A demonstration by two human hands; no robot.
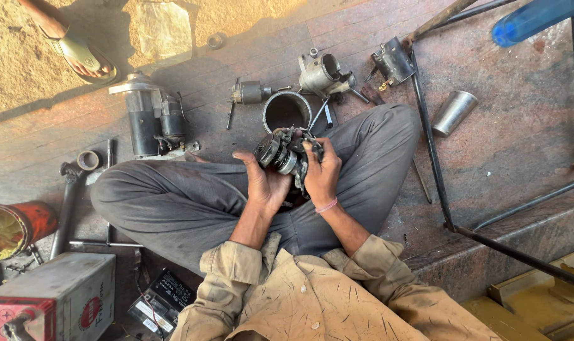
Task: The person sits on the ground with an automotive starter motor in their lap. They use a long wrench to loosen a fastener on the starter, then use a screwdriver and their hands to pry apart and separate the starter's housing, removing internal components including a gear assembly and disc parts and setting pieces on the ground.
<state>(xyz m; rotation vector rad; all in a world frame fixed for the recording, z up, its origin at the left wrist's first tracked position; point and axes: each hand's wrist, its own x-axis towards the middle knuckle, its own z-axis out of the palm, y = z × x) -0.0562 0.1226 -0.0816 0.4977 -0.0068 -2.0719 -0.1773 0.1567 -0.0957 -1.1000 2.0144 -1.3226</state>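
Greasy dark metal, a small motor part (285,155), sits over the person's crossed legs, gripped from both sides; the left hand (261,183) cups it from below and left, fingers curled round its cylindrical end; the right hand (321,172) clasps its right side, equally close; its long axis runs roughly left to right between them; just beyond lies an open metal housing (286,111); a starter motor (149,117) rests far left on the reddish stone floor (520,126).

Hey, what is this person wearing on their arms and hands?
Both hands, the left hand and the right hand, are bare, without gloves. A pink band circles the right wrist. Dusty, stained tan shirt sleeves are rolled up near the elbows.
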